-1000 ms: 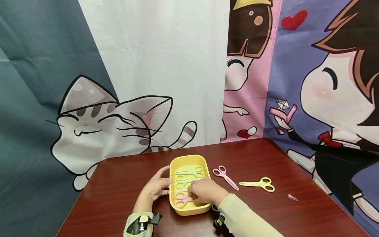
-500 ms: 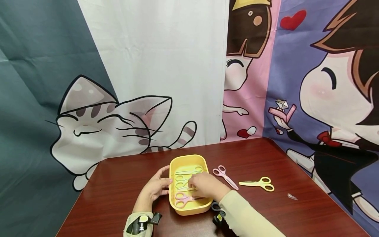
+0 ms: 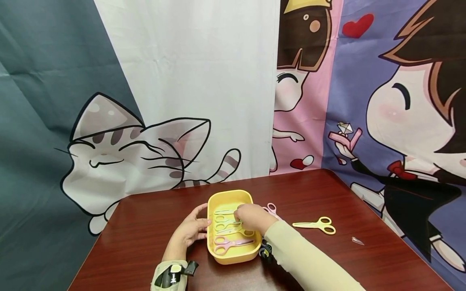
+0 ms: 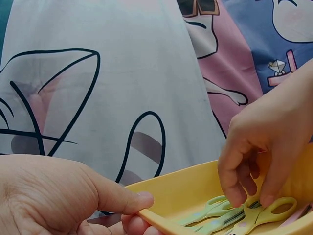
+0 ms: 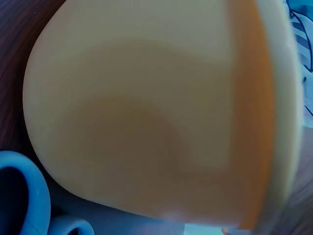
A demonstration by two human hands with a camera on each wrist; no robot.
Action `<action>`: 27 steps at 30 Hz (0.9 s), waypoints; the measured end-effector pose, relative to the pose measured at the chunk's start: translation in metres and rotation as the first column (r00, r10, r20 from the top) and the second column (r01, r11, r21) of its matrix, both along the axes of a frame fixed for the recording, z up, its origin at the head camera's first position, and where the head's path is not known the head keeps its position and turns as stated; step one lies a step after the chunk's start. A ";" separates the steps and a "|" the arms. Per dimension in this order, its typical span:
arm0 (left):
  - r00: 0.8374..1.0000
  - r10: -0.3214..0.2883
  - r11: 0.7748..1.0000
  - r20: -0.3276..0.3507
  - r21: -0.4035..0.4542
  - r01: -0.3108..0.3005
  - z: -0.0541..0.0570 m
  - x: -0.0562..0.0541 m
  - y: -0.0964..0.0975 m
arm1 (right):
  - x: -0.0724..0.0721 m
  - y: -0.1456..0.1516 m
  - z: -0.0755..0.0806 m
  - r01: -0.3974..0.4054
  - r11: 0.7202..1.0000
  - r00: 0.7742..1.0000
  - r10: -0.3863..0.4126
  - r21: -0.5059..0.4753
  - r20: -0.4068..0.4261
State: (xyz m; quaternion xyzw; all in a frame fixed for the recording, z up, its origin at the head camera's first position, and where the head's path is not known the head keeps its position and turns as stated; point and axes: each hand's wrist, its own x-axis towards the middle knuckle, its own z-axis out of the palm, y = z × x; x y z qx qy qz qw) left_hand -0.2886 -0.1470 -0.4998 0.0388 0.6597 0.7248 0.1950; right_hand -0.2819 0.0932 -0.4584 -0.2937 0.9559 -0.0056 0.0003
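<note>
A yellow tray [image 3: 233, 258] stands on the table with several scissors in it. My left hand [image 3: 191, 230] grips its left rim, the thumb [image 4: 142, 199] on top and fingers outside. My right hand [image 3: 253, 218] reaches in from the right, its bent fingers over light green scissors [image 3: 223, 211] near the far end and hiding their handles. In the left wrist view a gap shows between its thumb and fingers, just above the scissors. Nearer me in the tray lie more green scissors [image 3: 220, 218], yellow scissors [image 3: 238, 230] and pink scissors [image 3: 233, 243].
Right of the tray on the table [image 3: 156, 218] lie pink scissors [image 3: 271, 209], partly behind my right hand, then yellow scissors [image 3: 320, 225] and a small clear piece [image 3: 357, 241]. A blue-grey scissor handle [image 5: 41, 196] is close beside the tray. A printed curtain [image 3: 204, 81] hangs behind.
My right hand has moved from the pink scissors at the near end, over the yellow ones, to the far green ones. My left hand and the tray stay put.
</note>
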 end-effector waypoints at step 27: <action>1.000 0.006 1.000 -0.011 -0.007 -0.006 0.001 0.002 0.001 | 0.010 -0.007 -0.004 -0.091 0.965 0.991 0.112 0.245 -0.074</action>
